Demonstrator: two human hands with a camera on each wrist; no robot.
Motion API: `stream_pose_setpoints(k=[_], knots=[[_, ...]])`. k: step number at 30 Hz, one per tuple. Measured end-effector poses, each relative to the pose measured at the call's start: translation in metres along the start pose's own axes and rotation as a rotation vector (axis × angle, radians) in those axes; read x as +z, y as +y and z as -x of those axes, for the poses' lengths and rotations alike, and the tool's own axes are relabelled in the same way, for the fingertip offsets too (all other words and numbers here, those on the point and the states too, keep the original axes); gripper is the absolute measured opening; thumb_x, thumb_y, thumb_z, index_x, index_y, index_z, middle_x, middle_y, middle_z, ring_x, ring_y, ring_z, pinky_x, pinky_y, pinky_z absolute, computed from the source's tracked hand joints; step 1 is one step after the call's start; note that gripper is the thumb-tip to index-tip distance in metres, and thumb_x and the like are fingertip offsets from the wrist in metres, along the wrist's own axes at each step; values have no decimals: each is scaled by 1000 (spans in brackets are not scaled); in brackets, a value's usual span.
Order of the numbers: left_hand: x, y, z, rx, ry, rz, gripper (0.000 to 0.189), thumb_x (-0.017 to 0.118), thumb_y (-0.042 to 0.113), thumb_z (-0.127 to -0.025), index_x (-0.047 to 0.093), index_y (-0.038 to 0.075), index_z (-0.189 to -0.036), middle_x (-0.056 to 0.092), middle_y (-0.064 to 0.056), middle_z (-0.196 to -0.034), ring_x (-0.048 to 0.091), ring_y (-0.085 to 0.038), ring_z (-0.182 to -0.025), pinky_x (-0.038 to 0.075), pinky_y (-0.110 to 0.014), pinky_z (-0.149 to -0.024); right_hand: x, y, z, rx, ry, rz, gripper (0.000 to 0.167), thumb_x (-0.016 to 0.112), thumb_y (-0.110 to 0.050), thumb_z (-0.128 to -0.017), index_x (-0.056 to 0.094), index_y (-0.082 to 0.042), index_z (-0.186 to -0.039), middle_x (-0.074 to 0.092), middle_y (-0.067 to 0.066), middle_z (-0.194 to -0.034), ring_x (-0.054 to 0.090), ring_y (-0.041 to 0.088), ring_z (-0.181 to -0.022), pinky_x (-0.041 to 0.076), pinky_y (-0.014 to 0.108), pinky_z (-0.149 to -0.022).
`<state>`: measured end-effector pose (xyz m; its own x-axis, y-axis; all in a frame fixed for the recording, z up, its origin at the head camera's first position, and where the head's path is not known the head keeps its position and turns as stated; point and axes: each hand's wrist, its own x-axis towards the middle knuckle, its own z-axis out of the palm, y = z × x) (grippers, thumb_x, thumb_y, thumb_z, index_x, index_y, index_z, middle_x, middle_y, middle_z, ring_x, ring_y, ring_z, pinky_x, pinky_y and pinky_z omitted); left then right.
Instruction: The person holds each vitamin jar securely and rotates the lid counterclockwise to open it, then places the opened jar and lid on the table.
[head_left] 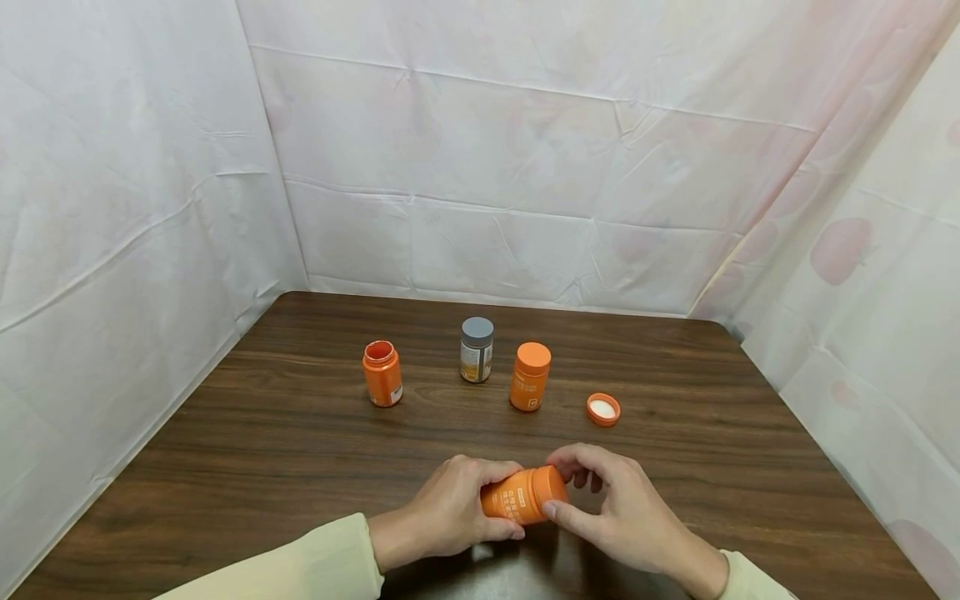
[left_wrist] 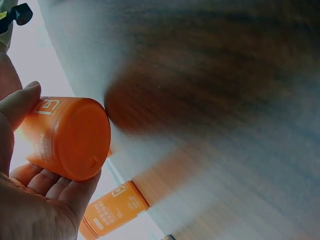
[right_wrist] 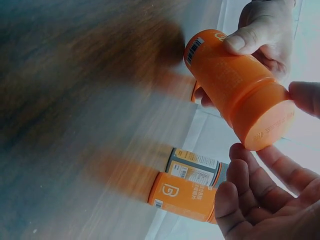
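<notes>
An orange pill bottle (head_left: 512, 498) with white lettering lies tilted between the two hands, its lid towards the right. My left hand (head_left: 467, 505) grips its body, thumb on one side and fingers on the other, and the left wrist view looks at its base. At the other end my right hand (head_left: 626, 508) pinches the orange lid (head_left: 551, 490) between thumb and fingertips. In the right wrist view the lid (right_wrist: 267, 120) sits on the bottle, its embossed top facing the camera, with the thumb and fingertips at its edge.
Farther back on the dark wood table (head_left: 315, 467) stand an uncapped orange bottle (head_left: 384, 382), a grey-lidded bottle (head_left: 476, 354) and a capped orange bottle (head_left: 528, 383). A loose orange lid (head_left: 603, 409) with a white inside lies right of them. Pale curtains (head_left: 510, 158) enclose the back and sides.
</notes>
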<state>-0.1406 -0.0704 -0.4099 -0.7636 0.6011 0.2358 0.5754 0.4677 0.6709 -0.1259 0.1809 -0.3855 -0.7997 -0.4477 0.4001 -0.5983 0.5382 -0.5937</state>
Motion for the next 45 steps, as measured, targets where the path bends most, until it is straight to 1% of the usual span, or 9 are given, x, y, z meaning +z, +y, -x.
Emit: stream_pose_setpoints(k=[6,10,14,18,23,26,30,37,45], knots=[[-1,1,0,-8,-3,9,48,92,27,-78,72,26,-121,69,20,-97,59,3,-78,49,-19,-72,-1,1,1,-107,19,-14,43,89,-26,-80,68,-27,-117,64,-16,-97,56,4,-85,48,25,-69],[-1,0,0,7,1,-3,48,92,28,-78,71,26,-121,69,20,-97,59,4,-78,49,-19,-71,-2,3,0,-159,25,-23,52,92,-17,-74,68,-25,-119,65,-15,-102,57,4,-88,49,26,-72],[0,0,0,12,2,-6,48,92,28,-78,71,26,-121,69,20,-97,59,4,-78,49,-19,-71,-3,3,-1,-169,5,-27,60,93,-8,-69,68,-24,-120,67,-14,-111,59,6,-90,49,27,-76],[1,-1,0,8,3,-4,49,92,28,-77,71,26,-121,69,20,-97,59,4,-78,49,-18,-71,-4,2,-1,-165,-8,-31,62,93,-5,-67,68,-24,-121,67,-13,-114,60,7,-92,49,26,-77],[1,-1,0,6,6,-10,49,92,29,-77,71,26,-122,69,20,-98,59,4,-79,49,-18,-71,-3,2,-1,-184,-8,-29,62,92,-7,-69,66,-23,-123,67,-12,-115,57,5,-94,49,27,-78],[1,-1,0,5,8,-10,49,92,30,-77,71,26,-122,69,20,-98,59,4,-78,49,-19,-71,-3,2,0,-193,4,-22,58,91,-14,-75,64,-24,-125,66,-11,-113,56,5,-93,49,28,-78],[0,1,0,-4,5,0,48,92,29,-78,71,27,-121,69,20,-97,58,3,-78,49,-19,-71,-2,3,0,-144,33,7,45,86,-26,-84,65,-26,-123,64,-14,-103,56,4,-89,49,27,-73],[0,1,0,14,10,-8,49,93,27,-77,71,26,-121,69,21,-97,58,4,-79,49,-19,-72,-1,0,-1,52,9,-4,26,79,-35,-91,69,-23,-111,64,-15,-88,58,9,-76,48,27,-65],[0,1,0,-5,-2,-5,48,92,28,-77,71,27,-121,68,21,-97,59,3,-80,49,-19,-73,-2,-3,-1,104,-39,-36,19,76,-37,-94,69,-22,-104,61,-14,-78,54,3,-65,46,24,-56]])
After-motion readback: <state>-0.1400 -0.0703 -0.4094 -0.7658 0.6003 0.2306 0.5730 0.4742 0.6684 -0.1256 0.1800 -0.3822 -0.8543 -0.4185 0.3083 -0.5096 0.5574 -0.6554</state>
